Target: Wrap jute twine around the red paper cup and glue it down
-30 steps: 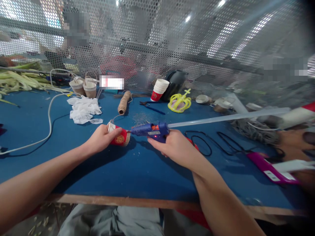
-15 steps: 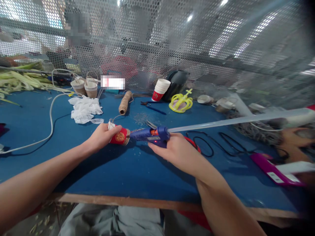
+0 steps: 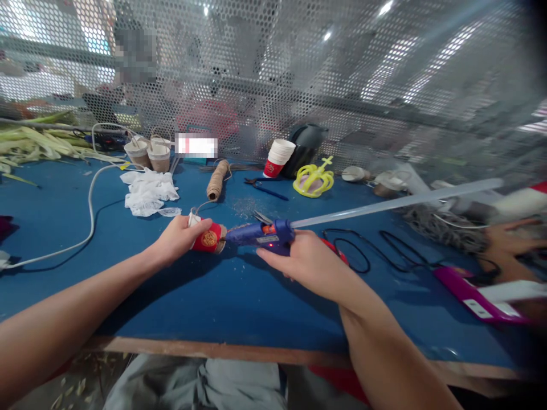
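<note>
My left hand (image 3: 182, 234) is closed on a red paper cup (image 3: 209, 238) with a gold emblem, tipped on its side. Brown twine is wound around the cup's right end, and a strand runs from its left side up to a twine spool (image 3: 217, 180). In my right hand (image 3: 310, 259) is a blue hot glue gun (image 3: 262, 236), its nozzle at the twine-wrapped end of the cup. A long translucent glue stick (image 3: 384, 206) sticks out of the gun's back. Scissors (image 3: 262, 217) lie just behind the gun, partly hidden.
Behind are white gloves (image 3: 149, 192), twine-wrapped cups (image 3: 159, 156), blue-handled pliers (image 3: 269, 189), stacked paper cups (image 3: 280, 156), a dark kettle (image 3: 305, 145) and a yellow crown-shaped piece (image 3: 314, 177). Rightward lie a black cord (image 3: 395, 265), a purple power strip (image 3: 464, 293) and grey yarn (image 3: 444, 228). Perforated metal stands behind.
Both hands, the cup and the glue gun stay almost in place. The view has shifted very slightly.
</note>
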Motion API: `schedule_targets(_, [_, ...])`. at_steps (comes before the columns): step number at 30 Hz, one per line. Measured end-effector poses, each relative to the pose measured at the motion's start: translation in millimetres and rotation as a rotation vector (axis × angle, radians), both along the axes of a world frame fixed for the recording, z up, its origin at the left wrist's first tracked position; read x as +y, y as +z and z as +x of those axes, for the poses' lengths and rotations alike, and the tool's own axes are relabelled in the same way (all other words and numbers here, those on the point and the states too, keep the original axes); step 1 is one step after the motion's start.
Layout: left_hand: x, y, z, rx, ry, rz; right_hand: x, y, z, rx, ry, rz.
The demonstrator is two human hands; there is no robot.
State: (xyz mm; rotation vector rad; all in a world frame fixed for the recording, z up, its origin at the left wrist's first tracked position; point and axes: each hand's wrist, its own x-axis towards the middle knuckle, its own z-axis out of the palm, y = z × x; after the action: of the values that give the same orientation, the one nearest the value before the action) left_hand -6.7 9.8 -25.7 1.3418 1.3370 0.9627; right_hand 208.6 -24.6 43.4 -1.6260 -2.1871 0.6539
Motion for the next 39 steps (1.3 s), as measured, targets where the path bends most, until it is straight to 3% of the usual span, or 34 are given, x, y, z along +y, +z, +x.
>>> schedule_targets(5, [0.0, -0.5, 0.2, -0.035, 0.032, 0.0, 13.9, 2.5, 11.1, 0.303, -0.034, -0.206])
schedule_targets(10, [0.8, 0.6, 0.1, -0.189, 0.042, -0.008, 46.2, -7.2, 30.5, 0.549, -0.184, -0.125])
schedule_targets(13, [0.7, 1.6, 0.0, -0.227, 0.061, 0.02, 70.3, -16.0, 37.3, 0.468, -0.336, -0.101])
schedule_targets(16, [-0.1, 1.7, -0.2, -0.238, 0.054, 0.025, 93.6, -28.7, 40.9, 0.387, -0.396, -0.115])
schedule_targets(22, [-2.8, 4.2, 0.8, -0.139, 0.011, 0.087, 123.4, -54.3, 48.1, 0.163, -0.405, -0.017])
schedule_targets(26, [-6.0, 8.2, 1.9, -0.033, -0.017, 0.133, 124.8, -52.4, 45.9, 0.01, -0.398, 0.093])
schedule_targets(30, [-9.6, 6.4, 2.3, 0.047, -0.111, 0.181, 106.8, -32.4, 21.6, -0.047, -0.326, 0.17])
schedule_targets(32, [-12.9, 5.1, 3.2, 0.087, -0.16, 0.21, 90.9, -20.9, 0.2, -0.028, -0.199, 0.139])
schedule_targets(35, [-19.8, 6.0, 5.5, 0.221, -0.194, 0.292, 65.3, -9.7, -33.0, 0.117, 0.157, -0.133])
schedule_targets(37, [-24.3, 8.1, 7.2, 0.321, -0.222, 0.345, 52.2, -8.0, -49.8, 0.195, 0.281, -0.257])
schedule_targets(39, [-27.7, 10.4, 8.6, 0.382, -0.264, 0.38, 44.0, -10.1, -60.0, 0.311, 0.314, -0.335])
